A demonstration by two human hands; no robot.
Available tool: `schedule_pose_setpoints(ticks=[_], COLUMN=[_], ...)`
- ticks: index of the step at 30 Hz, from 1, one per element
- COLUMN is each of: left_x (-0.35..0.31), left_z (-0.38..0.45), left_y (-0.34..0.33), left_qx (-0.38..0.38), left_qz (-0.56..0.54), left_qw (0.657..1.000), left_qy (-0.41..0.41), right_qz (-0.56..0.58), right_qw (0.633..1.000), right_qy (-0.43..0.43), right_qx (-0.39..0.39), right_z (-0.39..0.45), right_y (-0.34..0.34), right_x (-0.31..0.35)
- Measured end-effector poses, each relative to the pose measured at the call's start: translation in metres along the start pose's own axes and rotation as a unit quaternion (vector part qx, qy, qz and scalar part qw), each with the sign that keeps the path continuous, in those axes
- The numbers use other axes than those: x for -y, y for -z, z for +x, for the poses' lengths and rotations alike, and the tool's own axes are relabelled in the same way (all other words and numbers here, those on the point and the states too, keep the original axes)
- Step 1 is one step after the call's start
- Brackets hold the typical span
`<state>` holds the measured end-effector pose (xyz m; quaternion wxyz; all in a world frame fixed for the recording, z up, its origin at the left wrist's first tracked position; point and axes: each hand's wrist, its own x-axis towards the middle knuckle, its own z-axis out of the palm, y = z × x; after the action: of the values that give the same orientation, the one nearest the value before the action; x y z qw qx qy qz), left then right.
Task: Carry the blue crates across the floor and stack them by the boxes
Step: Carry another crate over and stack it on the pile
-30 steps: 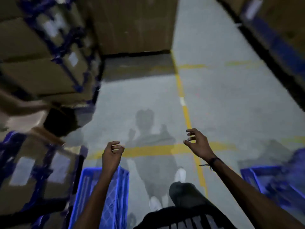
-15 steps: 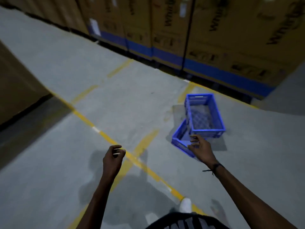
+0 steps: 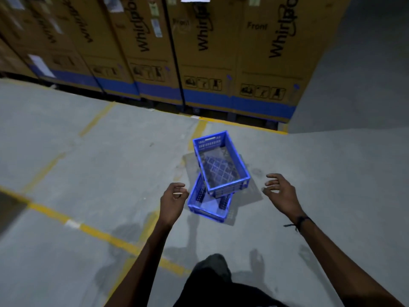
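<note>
Tall brown cardboard boxes (image 3: 199, 52) line the far edge of the grey concrete floor (image 3: 88, 162). Near them, one blue plastic crate (image 3: 221, 161) sits crooked on another blue crate (image 3: 208, 203). Left hand (image 3: 172, 201) and right hand (image 3: 282, 193) hover with each grip apart, holding nothing. The stack probably needs straightening.

Lower crate (image 3: 208, 203) partly covered
</note>
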<state>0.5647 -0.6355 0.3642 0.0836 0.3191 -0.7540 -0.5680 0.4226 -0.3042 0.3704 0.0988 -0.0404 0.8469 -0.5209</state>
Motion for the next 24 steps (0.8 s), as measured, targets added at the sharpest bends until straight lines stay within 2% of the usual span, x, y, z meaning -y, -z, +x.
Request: schedule_pose_setpoints(ticks=[4,9,18,24], left_x=[-0.016,-0.024,-0.049,-0.065], left_z=[0.043,0.111,0.231,0.272], left_y=[-0.041,-0.091,-0.140,-0.161], left_qx=[0.015,0.002,-0.116,-0.167], left_qz=[0.002,0.005,-0.047,-0.063], left_qw=[1.000,1.000,0.987,0.975], left_qy=[0.003,0.023,0.100,0.131], right_qz=[0.008,-0.003,-0.037,-0.080], right_qw=[1.000,1.000,0.990,0.968], right_qy=[-0.008,0.002,0.033,0.065], right_qx=[-0.005,0.026,0.130,0.228], right_z=[0.049,0.148,0.346,0.450], right_y=[0.013,0.025,0.025,-0.010], right_x=[-0.002,0.002,0.052,0.080])
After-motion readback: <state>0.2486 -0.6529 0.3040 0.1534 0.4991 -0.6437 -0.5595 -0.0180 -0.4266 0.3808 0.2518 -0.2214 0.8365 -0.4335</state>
